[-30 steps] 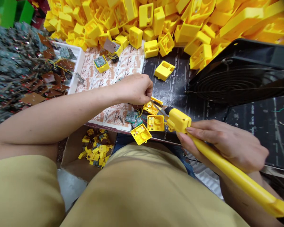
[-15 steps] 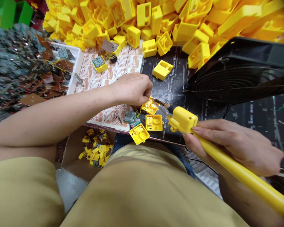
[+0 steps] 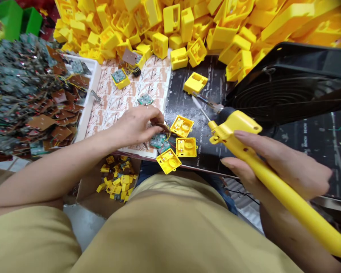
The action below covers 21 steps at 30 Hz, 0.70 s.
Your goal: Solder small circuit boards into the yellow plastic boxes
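Observation:
My right hand [image 3: 290,167] is wrapped round the yellow soldering gun [image 3: 240,123], whose metal tip and pale feed tube point to the upper left, over the black part of the bench. My left hand [image 3: 143,125] pinches a small brown circuit board [image 3: 163,127] with thin wires, partly hidden by the fingers. Just below those fingertips lies a green circuit board [image 3: 160,141]. Beside it are three open yellow case halves: an upper one [image 3: 182,126], a middle one [image 3: 186,147] and a lower one [image 3: 168,161]. Another green board [image 3: 145,99] lies beyond my left hand.
Yellow cases [image 3: 122,22] are heaped along the back. A black fan [image 3: 290,85] stands at right. On the left, a white tray [image 3: 93,81] holds many boards. Below the bench edge, a cardboard box [image 3: 91,193] contains yellow parts. One yellow case [image 3: 195,83] lies near the soldering tip.
My left hand has moved left and down from the upper case half to the brown board. The soldering gun has lifted away from that case half, its tip now further up and right.

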Motion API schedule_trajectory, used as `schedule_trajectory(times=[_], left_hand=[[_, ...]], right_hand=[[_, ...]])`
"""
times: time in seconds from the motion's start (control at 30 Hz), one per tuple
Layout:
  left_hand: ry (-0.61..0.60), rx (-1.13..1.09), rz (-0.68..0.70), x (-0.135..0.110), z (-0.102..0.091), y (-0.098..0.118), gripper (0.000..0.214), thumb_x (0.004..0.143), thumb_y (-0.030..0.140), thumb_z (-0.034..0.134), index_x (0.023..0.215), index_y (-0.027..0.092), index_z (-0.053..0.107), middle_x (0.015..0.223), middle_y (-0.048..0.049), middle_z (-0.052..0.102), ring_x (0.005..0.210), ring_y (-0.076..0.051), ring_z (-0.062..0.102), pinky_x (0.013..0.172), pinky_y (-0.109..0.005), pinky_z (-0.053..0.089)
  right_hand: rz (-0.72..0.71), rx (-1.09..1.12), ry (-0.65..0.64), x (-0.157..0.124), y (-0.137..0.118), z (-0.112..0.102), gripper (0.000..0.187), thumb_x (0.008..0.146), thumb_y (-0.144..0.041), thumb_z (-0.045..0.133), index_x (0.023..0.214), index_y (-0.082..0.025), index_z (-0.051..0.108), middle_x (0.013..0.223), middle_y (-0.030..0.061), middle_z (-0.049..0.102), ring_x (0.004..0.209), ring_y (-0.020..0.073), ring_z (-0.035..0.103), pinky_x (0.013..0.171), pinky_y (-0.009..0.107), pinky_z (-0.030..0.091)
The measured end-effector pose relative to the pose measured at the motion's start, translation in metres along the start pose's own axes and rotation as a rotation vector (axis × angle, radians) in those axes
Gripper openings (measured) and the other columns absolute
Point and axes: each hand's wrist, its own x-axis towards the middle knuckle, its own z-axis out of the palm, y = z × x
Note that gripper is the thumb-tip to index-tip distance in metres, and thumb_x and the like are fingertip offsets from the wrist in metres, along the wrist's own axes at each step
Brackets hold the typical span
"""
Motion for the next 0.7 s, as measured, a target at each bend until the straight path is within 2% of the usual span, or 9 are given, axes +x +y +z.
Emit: schedule_trajectory(times=[0.1, 0.17, 0.27, 0.37, 0.43, 0.53, 0.6, 0.7], left_hand=[[0.069, 0.147, 0.061, 0.002, -0.002, 0.01, 0.02, 0.094, 0.028, 0.053, 0.098, 0.02, 0.07, 0.098, -0.007, 0.075, 0.095, -0.021, 0.068, 0.086, -0.035, 0.052], [0.073, 0.285, 0.172, 0.004, -0.003, 0.013, 0.029, 0.1, 0.026, 0.043, 0.098, 0.021, 0.071, 0.102, -0.0093, 0.075, 0.098, -0.023, 0.068, 0.086, -0.039, 0.051], [0.047, 0.443, 0.327, 0.0, 0.002, 0.007, 0.045, 0.104, 0.021, 0.027, 0.098, 0.025, 0.071, 0.103, -0.0057, 0.076, 0.096, -0.019, 0.067, 0.086, -0.038, 0.05], [0.091, 0.439, 0.35, -0.006, 0.008, -0.003, 0.044, 0.105, 0.04, 0.032, 0.101, 0.024, 0.072, 0.103, -0.006, 0.077, 0.097, -0.02, 0.068, 0.092, -0.04, 0.049], [0.126, 0.298, 0.281, -0.008, 0.006, -0.006, 0.05, 0.102, 0.053, 0.036, 0.105, 0.021, 0.074, 0.101, -0.0094, 0.077, 0.097, -0.024, 0.068, 0.094, -0.042, 0.049], [0.143, 0.077, 0.037, -0.002, -0.003, -0.004, 0.046, 0.1, 0.045, 0.039, 0.102, 0.019, 0.076, 0.098, -0.0093, 0.077, 0.094, -0.023, 0.069, 0.09, -0.038, 0.05], [0.094, 0.035, -0.108, 0.008, -0.01, -0.001, 0.039, 0.096, 0.04, 0.044, 0.096, 0.019, 0.077, 0.094, -0.0077, 0.076, 0.089, -0.021, 0.069, 0.085, -0.033, 0.049], [-0.056, 0.075, -0.208, 0.027, -0.013, 0.008, 0.043, 0.094, 0.045, 0.045, 0.082, 0.017, 0.076, 0.082, -0.0069, 0.073, 0.08, -0.02, 0.067, 0.077, -0.031, 0.048]], right_hand=[[-0.118, 0.0, 0.018, 0.002, 0.01, 0.008, 0.067, 0.085, -0.019, 0.078, 0.146, -0.034, 0.052, 0.1, -0.002, 0.078, 0.079, 0.0186, 0.076, 0.076, 0.025, 0.062], [-0.139, -0.02, 0.042, 0.001, 0.012, 0.01, 0.065, 0.085, -0.018, 0.078, 0.144, -0.031, 0.055, 0.099, -0.0009, 0.079, 0.077, 0.0183, 0.075, 0.076, 0.025, 0.062], [-0.111, -0.031, 0.082, -0.005, 0.013, 0.012, 0.064, 0.085, -0.017, 0.077, 0.143, -0.032, 0.056, 0.1, -0.0017, 0.078, 0.078, 0.0182, 0.075, 0.076, 0.025, 0.062], [-0.065, -0.031, 0.063, -0.009, 0.016, 0.012, 0.068, 0.084, -0.015, 0.077, 0.145, -0.037, 0.054, 0.102, -0.0036, 0.079, 0.079, 0.0195, 0.076, 0.072, 0.027, 0.062], [-0.077, -0.027, 0.072, -0.01, 0.019, 0.013, 0.07, 0.083, -0.014, 0.078, 0.145, -0.037, 0.054, 0.1, -0.0032, 0.079, 0.076, 0.0201, 0.076, 0.07, 0.028, 0.063], [-0.107, -0.017, 0.12, -0.008, 0.023, 0.012, 0.071, 0.08, -0.014, 0.08, 0.143, -0.036, 0.057, 0.096, -0.0026, 0.079, 0.071, 0.0191, 0.075, 0.068, 0.026, 0.063], [-0.109, -0.018, 0.12, -0.008, 0.025, 0.012, 0.07, 0.081, -0.016, 0.08, 0.143, -0.036, 0.057, 0.096, -0.0016, 0.079, 0.071, 0.0191, 0.075, 0.069, 0.026, 0.063], [-0.089, 0.012, 0.135, -0.008, 0.027, 0.012, 0.059, 0.089, -0.03, 0.075, 0.145, -0.034, 0.055, 0.101, 0.0026, 0.079, 0.078, 0.0209, 0.077, 0.069, 0.027, 0.063]])
